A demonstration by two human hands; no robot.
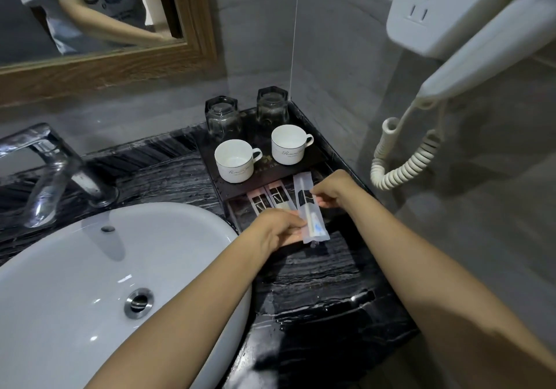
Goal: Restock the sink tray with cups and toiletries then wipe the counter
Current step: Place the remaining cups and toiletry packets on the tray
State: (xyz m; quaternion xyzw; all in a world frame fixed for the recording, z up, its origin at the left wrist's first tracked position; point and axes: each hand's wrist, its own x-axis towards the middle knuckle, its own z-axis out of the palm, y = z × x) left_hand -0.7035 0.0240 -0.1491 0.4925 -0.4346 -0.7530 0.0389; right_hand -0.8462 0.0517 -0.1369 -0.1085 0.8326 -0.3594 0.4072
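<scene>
A clear toothbrush packet point(303, 187) is lying lengthwise over the near, lower compartment of the tray point(261, 136), and both hands are holding it. The left hand point(278, 229) is pinching the packet's near end, its fingers curled onto the wrapper's left edge. The right hand point(334, 191) is pinching the right edge beside the dark label, thumb and forefinger closed on the plastic.

Just beyond the left hand, a pink packet point(260, 202) and a second pink packet point(278, 196) are lying side by side in the same compartment, touching the clear one. Farther beyond both hands, on the tray's raised part, a left mug point(236, 161) and a right mug point(290, 145) are standing upright. Behind them are two glass tumblers point(222, 118).

The dark marbled counter point(316, 271) is carrying the tray and glistening wet under the forearms. Left of the left hand are the white basin point(90, 268) and the chrome faucet point(54, 163). Right of the right hand, a coiled cord point(403, 160) is hanging from a wall-mounted hair dryer point(481, 42).
</scene>
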